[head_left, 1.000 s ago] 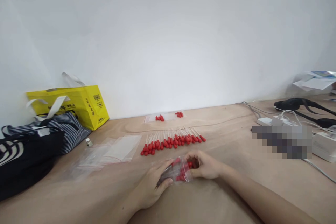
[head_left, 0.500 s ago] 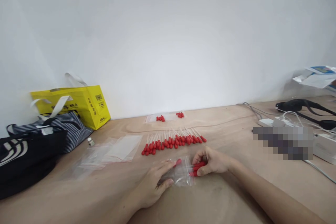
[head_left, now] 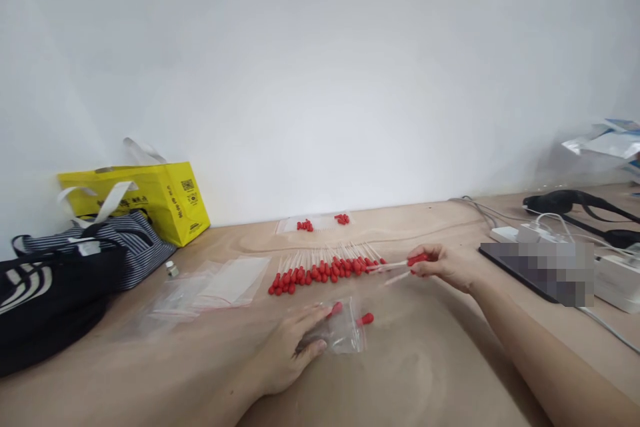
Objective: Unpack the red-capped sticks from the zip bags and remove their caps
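Observation:
My left hand (head_left: 295, 350) lies on the table with its fingers and thumb around a clear zip bag (head_left: 345, 340). One dropper's red bulb (head_left: 367, 319) sticks out at the bag's right edge, and another red bulb (head_left: 336, 309) shows by my left fingertips. To the right and farther back, my right hand (head_left: 443, 265) pinches droppers (head_left: 418, 259) by their red bulbs, their clear stems pointing left. These stems reach the right end of a row of droppers (head_left: 325, 270), laid with bulbs toward me. How many I hold is unclear.
Flat zip bags (head_left: 220, 287) lie left of the row, near a tiny bottle (head_left: 171, 269). Filled bags (head_left: 320, 222) rest by the wall. A yellow bag (head_left: 185, 207) and a dark bag (head_left: 60, 300) stand left. A power strip (head_left: 545, 233), cables and a headset (head_left: 565, 201) sit right.
My right hand has moved from the zip bag's opening back and to the right, now with droppers in its fingers. One bulb remains at the bag's edge. My left hand has barely moved.

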Available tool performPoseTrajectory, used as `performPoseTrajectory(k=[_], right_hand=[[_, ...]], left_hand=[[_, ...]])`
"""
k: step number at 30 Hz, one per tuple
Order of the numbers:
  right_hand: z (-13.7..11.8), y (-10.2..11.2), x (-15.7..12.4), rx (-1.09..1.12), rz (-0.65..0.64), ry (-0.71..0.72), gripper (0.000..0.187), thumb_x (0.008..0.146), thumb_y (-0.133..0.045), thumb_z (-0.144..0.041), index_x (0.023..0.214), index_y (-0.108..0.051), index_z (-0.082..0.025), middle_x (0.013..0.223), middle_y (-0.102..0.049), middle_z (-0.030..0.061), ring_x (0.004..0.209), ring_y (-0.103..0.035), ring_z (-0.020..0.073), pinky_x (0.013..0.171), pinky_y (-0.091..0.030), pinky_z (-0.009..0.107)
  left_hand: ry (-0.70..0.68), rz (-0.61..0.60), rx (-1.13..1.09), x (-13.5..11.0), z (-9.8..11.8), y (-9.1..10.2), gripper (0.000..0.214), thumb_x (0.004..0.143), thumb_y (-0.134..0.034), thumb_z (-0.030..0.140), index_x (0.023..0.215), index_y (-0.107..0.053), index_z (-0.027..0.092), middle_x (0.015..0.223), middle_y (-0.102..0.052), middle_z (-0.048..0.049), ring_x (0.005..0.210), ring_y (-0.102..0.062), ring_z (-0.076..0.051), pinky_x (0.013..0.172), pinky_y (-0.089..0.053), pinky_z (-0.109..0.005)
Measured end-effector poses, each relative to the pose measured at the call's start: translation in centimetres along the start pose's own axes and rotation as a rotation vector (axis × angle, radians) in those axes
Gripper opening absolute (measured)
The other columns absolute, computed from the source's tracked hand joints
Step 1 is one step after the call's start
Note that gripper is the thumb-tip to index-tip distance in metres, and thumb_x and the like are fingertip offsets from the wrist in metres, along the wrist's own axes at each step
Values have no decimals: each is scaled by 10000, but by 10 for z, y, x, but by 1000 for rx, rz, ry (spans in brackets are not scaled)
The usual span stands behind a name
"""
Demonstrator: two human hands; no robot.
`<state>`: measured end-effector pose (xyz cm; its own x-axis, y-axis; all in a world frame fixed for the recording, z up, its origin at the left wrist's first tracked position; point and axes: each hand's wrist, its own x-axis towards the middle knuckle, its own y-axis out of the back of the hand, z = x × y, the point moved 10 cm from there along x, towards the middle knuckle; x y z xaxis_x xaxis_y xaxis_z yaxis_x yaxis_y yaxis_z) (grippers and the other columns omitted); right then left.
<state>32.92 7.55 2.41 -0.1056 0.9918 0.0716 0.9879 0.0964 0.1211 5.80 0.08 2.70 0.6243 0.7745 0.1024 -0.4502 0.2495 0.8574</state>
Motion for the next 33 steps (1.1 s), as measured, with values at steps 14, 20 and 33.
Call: performPoseTrajectory(k=[14, 20, 33], right_hand=[[5, -8, 18, -399, 725, 106, 255, 612, -541, -347, 762, -615, -156, 707, -647, 60, 688, -597, 204, 646, -429, 291], [0, -28, 29, -548, 675, 154, 276, 646, -514, -305, 846, -613, -142, 803, -642, 84, 773, -580, 202, 716, -410, 294], [9, -24, 33, -612, 596, 122, 373, 730, -445, -451, 736, -657, -144, 761, -651, 96, 695, -594, 193, 627, -408, 262]], left_hand=[[-23, 32, 14, 0, 3, 2, 449, 804, -457, 315, 1246, -376, 327, 1281, -442, 16, 1177, -382, -200, 1002, -291, -400], [-5, 6, 18, 0, 4, 1, 463, 811, -446, 313, 1264, -349, 315, 1294, -426, 7, 1187, -364, -202, 1002, -285, -410], [0, 1, 25, 1, 5, 1, 462, 810, -446, 300, 1261, -351, 313, 1297, -422, 13, 1193, -357, -199, 1007, -274, -407]])
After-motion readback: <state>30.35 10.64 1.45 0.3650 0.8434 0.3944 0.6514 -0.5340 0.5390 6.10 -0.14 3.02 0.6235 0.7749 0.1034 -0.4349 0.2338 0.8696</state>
